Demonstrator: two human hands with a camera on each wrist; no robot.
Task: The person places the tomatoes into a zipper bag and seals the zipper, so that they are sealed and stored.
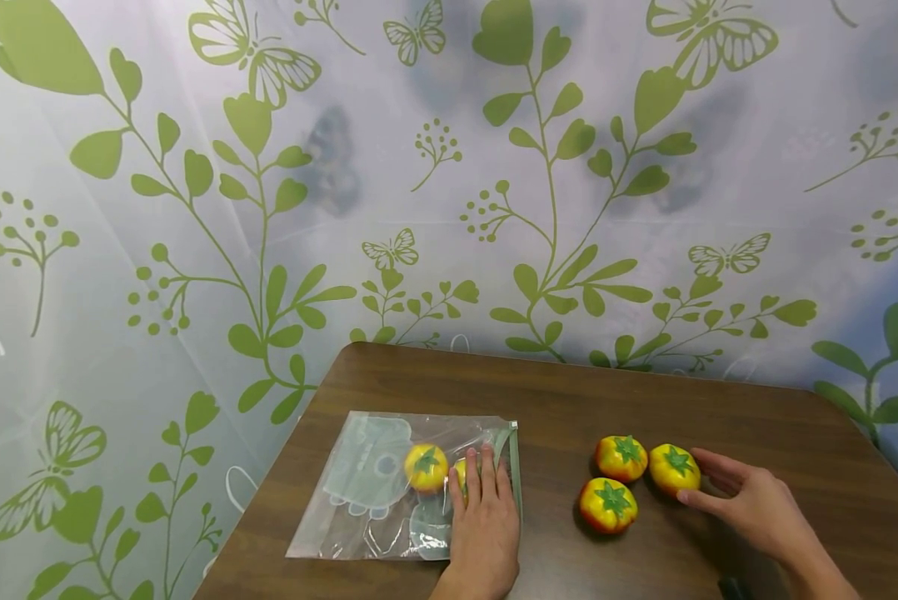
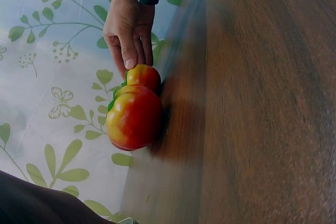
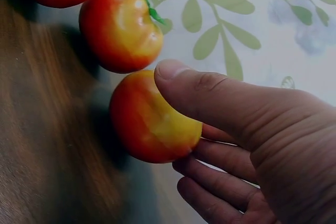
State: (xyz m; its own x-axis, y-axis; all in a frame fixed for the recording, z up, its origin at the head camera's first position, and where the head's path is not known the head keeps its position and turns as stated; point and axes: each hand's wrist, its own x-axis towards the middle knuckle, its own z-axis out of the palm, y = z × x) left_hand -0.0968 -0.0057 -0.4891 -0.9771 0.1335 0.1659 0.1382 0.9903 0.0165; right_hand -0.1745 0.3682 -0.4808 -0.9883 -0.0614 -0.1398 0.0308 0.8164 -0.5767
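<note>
My left hand (image 1: 485, 527) rests flat with straight fingers on a clear zip bag (image 1: 317, 533) with a pale cartoon print. One yellow toy tomato (image 1: 426, 467) shows inside the bag; a second one (image 1: 461, 472) is partly hidden under my fingers. On the right my right hand (image 1: 760, 507) holds a yellow-and-red toy tomato (image 1: 675, 468) with a green star-shaped top, thumb on one side and fingers on the other. Two more toy tomatoes sit just left of it, one farther back (image 1: 621, 458) and one nearer (image 1: 608, 505).
The brown wooden table (image 1: 554, 392) has rounded back corners. Behind it hangs a pale curtain (image 1: 449, 200) printed with green leaves and butterflies. A small dark object (image 1: 734, 588) shows at the bottom edge, near my right forearm.
</note>
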